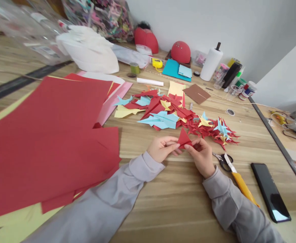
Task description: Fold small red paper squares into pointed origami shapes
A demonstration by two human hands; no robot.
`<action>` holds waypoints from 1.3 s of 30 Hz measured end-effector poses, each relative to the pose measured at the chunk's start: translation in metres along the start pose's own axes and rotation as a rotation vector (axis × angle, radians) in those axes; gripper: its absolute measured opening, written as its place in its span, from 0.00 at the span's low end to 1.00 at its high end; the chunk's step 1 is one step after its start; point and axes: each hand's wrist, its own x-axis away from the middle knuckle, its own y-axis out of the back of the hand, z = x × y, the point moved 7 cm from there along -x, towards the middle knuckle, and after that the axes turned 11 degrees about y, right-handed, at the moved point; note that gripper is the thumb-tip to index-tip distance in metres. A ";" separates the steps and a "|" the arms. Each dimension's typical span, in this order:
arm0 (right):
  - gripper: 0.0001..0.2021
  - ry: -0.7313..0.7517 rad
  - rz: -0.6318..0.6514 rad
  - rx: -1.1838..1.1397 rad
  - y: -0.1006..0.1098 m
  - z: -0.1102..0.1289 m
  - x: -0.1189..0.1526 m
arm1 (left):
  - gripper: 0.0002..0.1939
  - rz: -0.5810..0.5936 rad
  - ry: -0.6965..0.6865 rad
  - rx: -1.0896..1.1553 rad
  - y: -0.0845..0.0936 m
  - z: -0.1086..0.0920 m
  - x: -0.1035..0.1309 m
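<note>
I saw red cardstock sheets (49, 114) leftmost; a sleeve (107, 199) catch could have dragged them. Left hand (163, 147) pinched the folded red paper (184, 136) mid-table, right hand (202, 155) gripping it too; uneven pressure risked skewing creases. Far right, a careless reach risked the utility knife's (244, 189) apparently bared blade.
</note>
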 end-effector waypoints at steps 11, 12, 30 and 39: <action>0.16 -0.070 0.004 -0.114 -0.003 -0.005 0.000 | 0.17 -0.030 -0.045 -0.047 0.000 -0.003 0.000; 0.16 -0.084 0.019 -0.109 -0.004 -0.006 0.000 | 0.17 -0.034 -0.040 -0.043 0.001 -0.003 0.000; 0.11 -0.134 0.017 -0.081 -0.005 -0.002 0.000 | 0.17 -0.004 0.014 -0.028 -0.001 -0.002 0.000; 0.11 -0.135 -0.039 -0.071 0.001 -0.004 -0.002 | 0.28 0.006 -0.040 0.027 0.002 0.001 -0.001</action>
